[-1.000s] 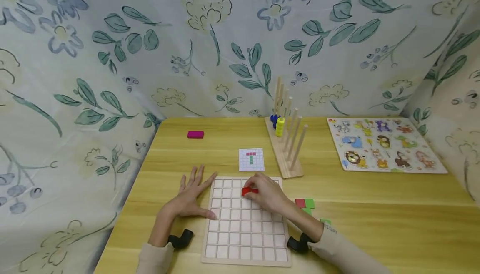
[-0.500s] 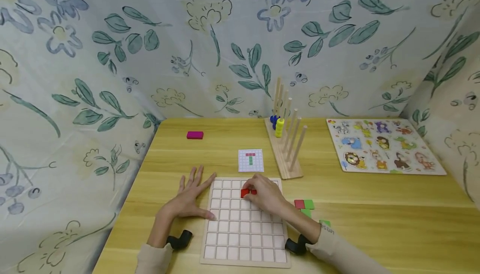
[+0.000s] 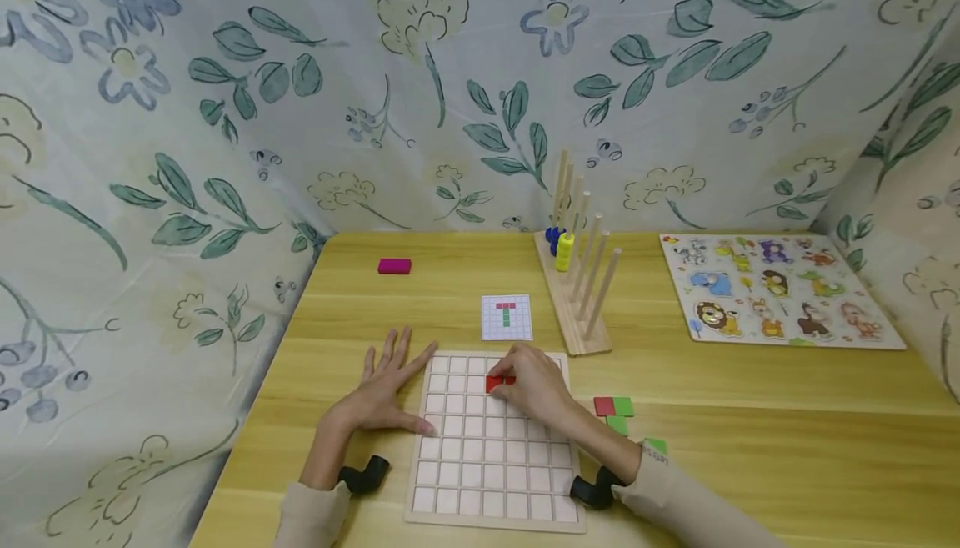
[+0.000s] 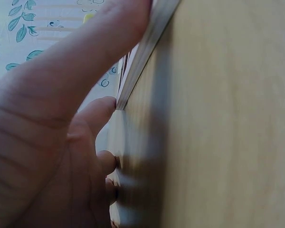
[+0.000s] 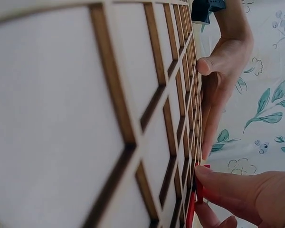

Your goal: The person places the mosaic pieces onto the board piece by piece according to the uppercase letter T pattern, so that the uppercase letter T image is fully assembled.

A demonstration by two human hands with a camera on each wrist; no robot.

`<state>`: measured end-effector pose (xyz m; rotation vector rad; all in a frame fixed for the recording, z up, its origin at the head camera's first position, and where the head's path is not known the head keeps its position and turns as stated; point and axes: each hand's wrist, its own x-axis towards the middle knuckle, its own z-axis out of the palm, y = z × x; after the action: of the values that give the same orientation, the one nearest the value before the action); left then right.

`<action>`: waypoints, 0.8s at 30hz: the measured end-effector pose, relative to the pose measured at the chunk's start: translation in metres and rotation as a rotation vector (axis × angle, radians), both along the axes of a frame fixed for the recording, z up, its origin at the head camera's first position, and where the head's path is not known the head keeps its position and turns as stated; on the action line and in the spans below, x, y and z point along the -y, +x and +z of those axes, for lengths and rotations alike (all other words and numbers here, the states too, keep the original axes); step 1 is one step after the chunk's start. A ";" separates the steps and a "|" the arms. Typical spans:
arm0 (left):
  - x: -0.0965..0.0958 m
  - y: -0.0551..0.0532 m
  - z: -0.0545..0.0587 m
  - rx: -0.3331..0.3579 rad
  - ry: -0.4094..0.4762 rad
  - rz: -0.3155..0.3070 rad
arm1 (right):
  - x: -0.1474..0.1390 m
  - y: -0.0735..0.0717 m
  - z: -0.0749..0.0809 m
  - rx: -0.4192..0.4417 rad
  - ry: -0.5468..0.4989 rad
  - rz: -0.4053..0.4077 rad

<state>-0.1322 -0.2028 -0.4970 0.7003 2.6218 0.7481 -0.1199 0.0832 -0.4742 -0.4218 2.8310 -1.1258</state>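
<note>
A pale wooden grid board (image 3: 472,475) with square cells lies at the front of the table. Along its left side rests my left hand (image 3: 378,394), fingers spread, with thumb and index fingertip touching the board's edge; the left wrist view shows that edge (image 4: 138,66) close up. Over the upper cells my right hand (image 3: 534,383) pinches a small red square tile (image 3: 493,384) between thumb and fingers. Another red tile (image 5: 190,209) shows beside the pinched one in the right wrist view, partly hidden by the fingers. Behind the board lies a card (image 3: 491,329) printed with a red and green T.
Right of the board lie a red tile (image 3: 603,406) and several green tiles (image 3: 617,425). A wooden peg stand (image 3: 573,306) with blue and yellow beads rises behind. An animal puzzle (image 3: 780,289) sits at the far right, a magenta block (image 3: 394,266) at the back left.
</note>
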 end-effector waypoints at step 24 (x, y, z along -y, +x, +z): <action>0.002 -0.001 0.002 0.009 0.001 -0.006 | -0.010 0.000 0.006 0.076 -0.013 -0.031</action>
<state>-0.1335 -0.2052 -0.4953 0.7028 2.6110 0.7489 -0.1202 0.0929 -0.4680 -0.3292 2.7758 -1.1405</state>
